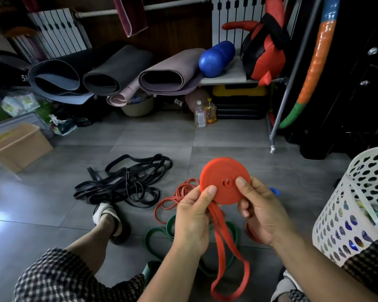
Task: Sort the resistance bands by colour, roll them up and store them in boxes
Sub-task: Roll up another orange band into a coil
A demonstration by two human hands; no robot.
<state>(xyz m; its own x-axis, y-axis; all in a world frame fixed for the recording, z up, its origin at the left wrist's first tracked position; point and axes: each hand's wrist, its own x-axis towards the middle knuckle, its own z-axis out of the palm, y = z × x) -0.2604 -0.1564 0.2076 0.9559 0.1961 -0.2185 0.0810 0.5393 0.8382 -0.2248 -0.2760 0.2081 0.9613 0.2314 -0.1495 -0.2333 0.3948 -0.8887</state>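
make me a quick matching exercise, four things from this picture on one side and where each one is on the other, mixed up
1 black bands
2 tan box
3 red roll
4 green band

A gripped by left hand and right hand
B loose pile beside the foot
C partly hidden under both hands
D far left

Pairs: 1-B, 2-D, 3-A, 4-C
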